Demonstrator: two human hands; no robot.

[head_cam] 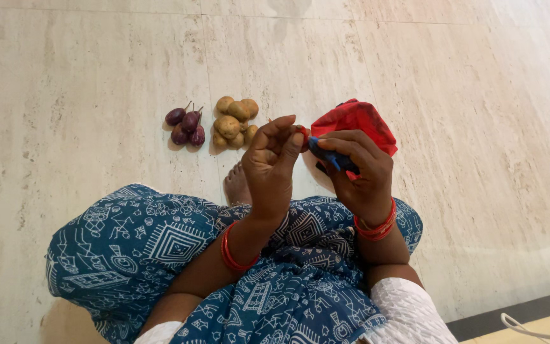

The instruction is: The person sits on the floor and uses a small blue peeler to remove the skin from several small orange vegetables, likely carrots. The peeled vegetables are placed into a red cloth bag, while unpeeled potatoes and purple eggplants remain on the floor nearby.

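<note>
On the pale marble floor (84, 95), far left: small purple eggplants (186, 125), just beside a heap of potatoes (235, 122). At centre, left hand (272, 167), grip pinched narrow on a small red piece (303, 132). To the right, right hand (359, 175), grip closed around a dark blue tool (327, 155). Behind it, lying on the floor, a crumpled red bag (355, 120).

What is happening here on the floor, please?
A person sits cross-legged on a pale stone floor. The right hand grips a small dark blue tool, and the left hand pinches a small red piece next to it. A red bag, potatoes and small purple eggplants lie in front.
</note>
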